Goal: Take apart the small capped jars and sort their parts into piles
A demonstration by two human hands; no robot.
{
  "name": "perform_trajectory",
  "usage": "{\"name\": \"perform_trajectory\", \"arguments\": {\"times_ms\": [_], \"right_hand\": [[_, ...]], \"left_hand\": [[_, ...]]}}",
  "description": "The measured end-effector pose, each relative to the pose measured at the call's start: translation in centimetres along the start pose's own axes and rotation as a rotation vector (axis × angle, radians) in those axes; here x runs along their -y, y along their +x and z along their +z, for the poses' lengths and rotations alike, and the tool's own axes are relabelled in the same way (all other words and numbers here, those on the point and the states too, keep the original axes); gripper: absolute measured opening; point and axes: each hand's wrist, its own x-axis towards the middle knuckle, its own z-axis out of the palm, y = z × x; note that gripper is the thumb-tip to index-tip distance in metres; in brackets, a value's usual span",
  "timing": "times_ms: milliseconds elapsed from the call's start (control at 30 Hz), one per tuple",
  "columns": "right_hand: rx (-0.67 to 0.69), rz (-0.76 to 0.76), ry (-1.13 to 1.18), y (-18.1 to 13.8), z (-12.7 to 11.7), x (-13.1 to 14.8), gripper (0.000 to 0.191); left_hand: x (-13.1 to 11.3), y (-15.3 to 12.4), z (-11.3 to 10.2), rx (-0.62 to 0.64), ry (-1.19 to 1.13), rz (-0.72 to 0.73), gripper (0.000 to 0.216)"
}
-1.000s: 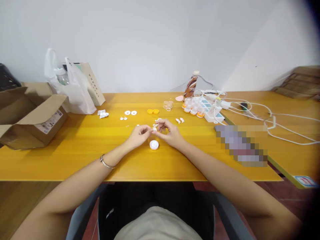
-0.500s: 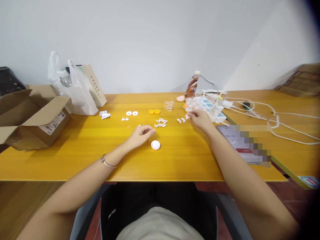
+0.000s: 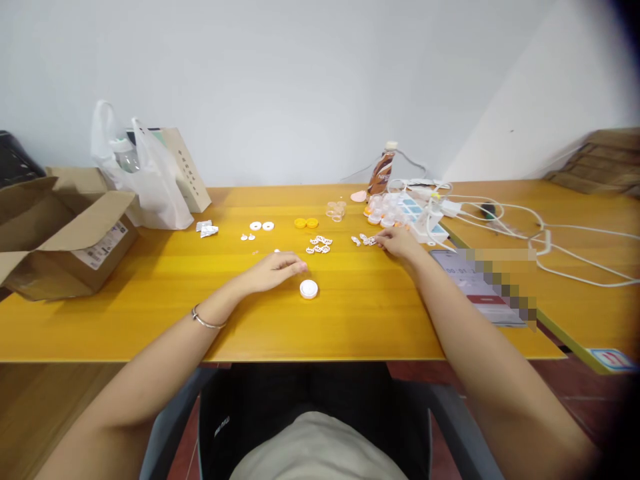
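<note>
My left hand [image 3: 274, 269] rests on the yellow table [image 3: 150, 293], fingers curled loosely, tips just left of a round white cap [image 3: 309, 289]; I cannot make out anything in it. My right hand [image 3: 397, 241] reaches to the right, its fingertips pinched at a few small white pieces [image 3: 364, 240] lying on the table. A cluster of small white pieces [image 3: 319, 245] lies between the hands. Behind it sit two yellow caps [image 3: 306, 223] and two white rings [image 3: 261, 226].
An open cardboard box [image 3: 60, 227] and a white plastic bag [image 3: 137, 173] stand at the far left. A bottle [image 3: 381, 171], clear and orange cases [image 3: 383, 212], a power strip [image 3: 425, 223] with white cables [image 3: 540, 233] and a phone [image 3: 465, 277] lie at the right.
My right hand left the small pieces held in front of me, reached right to the cases, then drew back slightly to the small white pieces. My left hand lowered onto the table.
</note>
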Motion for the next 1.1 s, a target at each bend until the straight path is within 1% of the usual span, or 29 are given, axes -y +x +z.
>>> {"name": "perform_trajectory", "arguments": {"times_ms": [100,167,233,300,333,367,467,500,567,667,833,933,1100], "right_hand": [[-0.013,0.004,0.002,-0.3,-0.2,0.3,0.007],[-0.064,-0.010,0.011,-0.9,-0.5,1.1,0.005],[-0.136,-0.061,0.035,-2.0,-0.7,2.4,0.008],[-0.128,-0.152,0.076,-3.5,-0.5,4.0,0.017],[-0.086,-0.213,0.105,-4.4,-0.2,4.9,0.021],[0.006,-0.323,0.169,-5.3,0.2,5.7,0.024],[0.342,-0.588,0.282,-8.0,2.0,7.6,0.034],[0.423,-0.640,0.280,-8.7,2.6,8.0,0.039],[0.538,-0.712,0.251,-9.9,3.7,8.6,0.044],[0.593,-0.754,0.225,-10.4,4.6,8.9,0.043],[0.568,-0.773,0.234,-10.1,4.5,8.6,0.033],[0.579,-0.789,0.260,-10.1,4.4,8.6,0.026],[0.595,-0.742,0.274,-10.1,4.5,8.5,0.019]], "left_hand": [[0.3,-0.3,-0.6,0.029,-0.013,0.012,0.030],[0.4,-0.5,-0.7,0.081,-0.029,0.045,0.034],[0.5,-0.5,-0.6,0.140,-0.040,0.085,0.042],[0.5,-0.5,-0.2,0.181,-0.036,0.116,0.047],[0.5,-0.5,0.1,0.190,-0.028,0.125,0.047],[0.5,-0.5,0.3,0.190,-0.018,0.128,0.047],[0.4,-0.3,0.9,0.172,-0.004,0.117,0.044],[0.4,-0.3,1.0,0.169,0.000,0.115,0.042],[0.2,-0.3,1.3,0.157,0.012,0.127,0.036],[0.1,-0.2,1.6,0.116,0.024,0.142,0.030],[-0.1,-0.1,1.9,0.086,0.020,0.111,0.029],[-0.2,-0.1,2.2,0.068,0.026,0.096,0.027],[-0.2,-0.1,2.4,0.082,0.025,0.112,0.027]]}}
